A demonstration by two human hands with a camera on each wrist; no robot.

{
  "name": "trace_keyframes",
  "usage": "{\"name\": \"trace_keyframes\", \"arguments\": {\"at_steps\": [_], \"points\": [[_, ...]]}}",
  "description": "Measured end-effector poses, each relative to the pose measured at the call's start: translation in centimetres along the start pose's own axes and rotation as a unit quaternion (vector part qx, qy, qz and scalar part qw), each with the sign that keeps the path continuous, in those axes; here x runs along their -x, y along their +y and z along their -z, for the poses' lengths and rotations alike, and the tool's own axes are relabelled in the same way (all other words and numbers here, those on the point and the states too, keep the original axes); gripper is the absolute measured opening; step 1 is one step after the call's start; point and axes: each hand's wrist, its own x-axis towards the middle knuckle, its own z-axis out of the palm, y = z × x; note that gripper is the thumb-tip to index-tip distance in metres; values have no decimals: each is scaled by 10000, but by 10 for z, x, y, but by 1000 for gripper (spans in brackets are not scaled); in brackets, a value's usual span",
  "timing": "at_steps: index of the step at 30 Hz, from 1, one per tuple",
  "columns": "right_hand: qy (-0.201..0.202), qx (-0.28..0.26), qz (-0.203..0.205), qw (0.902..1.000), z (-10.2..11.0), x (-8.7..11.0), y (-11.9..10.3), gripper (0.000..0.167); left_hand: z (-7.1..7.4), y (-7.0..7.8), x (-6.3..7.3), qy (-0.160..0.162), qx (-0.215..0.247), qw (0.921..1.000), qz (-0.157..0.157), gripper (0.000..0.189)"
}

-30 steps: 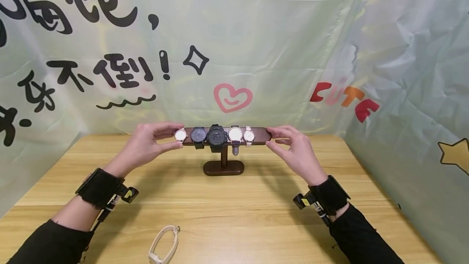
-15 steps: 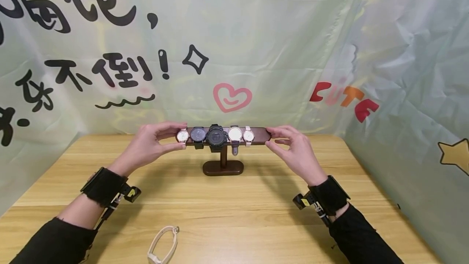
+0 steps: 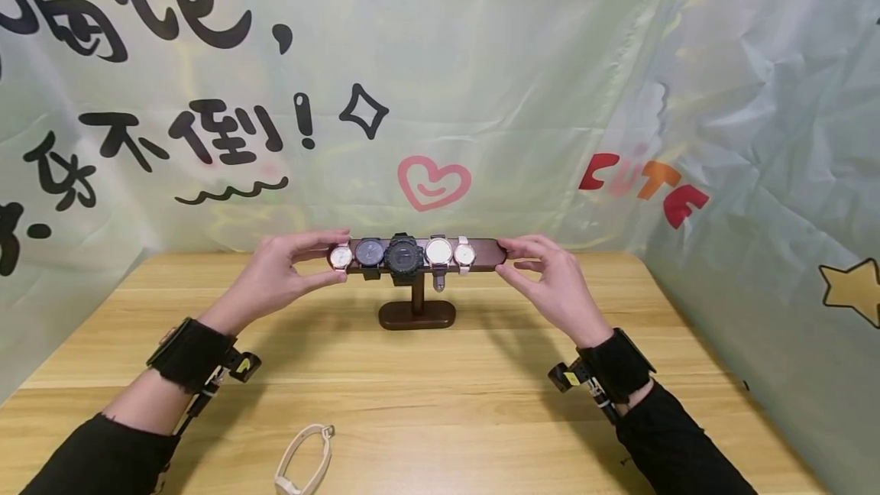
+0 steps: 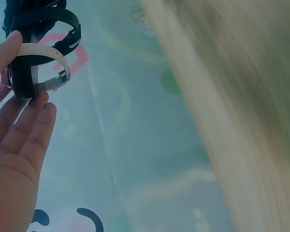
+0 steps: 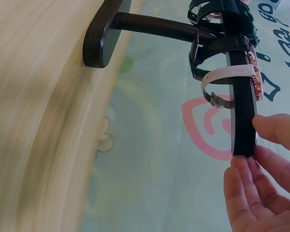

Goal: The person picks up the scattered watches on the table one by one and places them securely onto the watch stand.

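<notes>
A dark brown watch stand (image 3: 491, 253) stands upright on the table, several watches strapped along its bar. My left hand (image 3: 271, 273) pinches a small white-strapped wristwatch (image 3: 340, 257) at the bar's left end. In the left wrist view my thumb presses on its pale strap (image 4: 41, 50), which loops round the bar with the buckle behind. At the opposite end, my right hand (image 3: 560, 281) grips the bar between thumb and fingers. A bulky black watch (image 3: 403, 257) occupies the middle, between a dark blue-faced watch (image 3: 370, 253) and a light-faced one (image 3: 438, 252).
A beige wristband (image 3: 302, 461) lies near the front edge of the wooden table (image 3: 440, 388). Behind and to the right hangs a pale printed cloth (image 3: 516, 82). Each wrist wears a black band with a small camera.
My left hand has shifted slightly right, bringing the small white-strapped wristwatch further onto the bar's end. The right hand keeps its grip, and the stand stays in place.
</notes>
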Motion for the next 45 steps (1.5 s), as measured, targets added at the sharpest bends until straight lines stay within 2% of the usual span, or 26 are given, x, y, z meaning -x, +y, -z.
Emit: {"name": "trace_keyframes", "arguments": {"at_steps": [15, 38, 45], "points": [[-7, -3, 31, 10000, 0, -1, -1, 41, 0, -1, 2, 77, -231, 9994, -259, 56], [-57, -34, -23, 10000, 0, -1, -1, 40, 5, -2, 11, 205, -240, 9983, -495, 51], [-36, -75, -19, 10000, 0, -1, 1, 40, 8, -1, 20, 311, -401, 9983, -291, 56]]}}
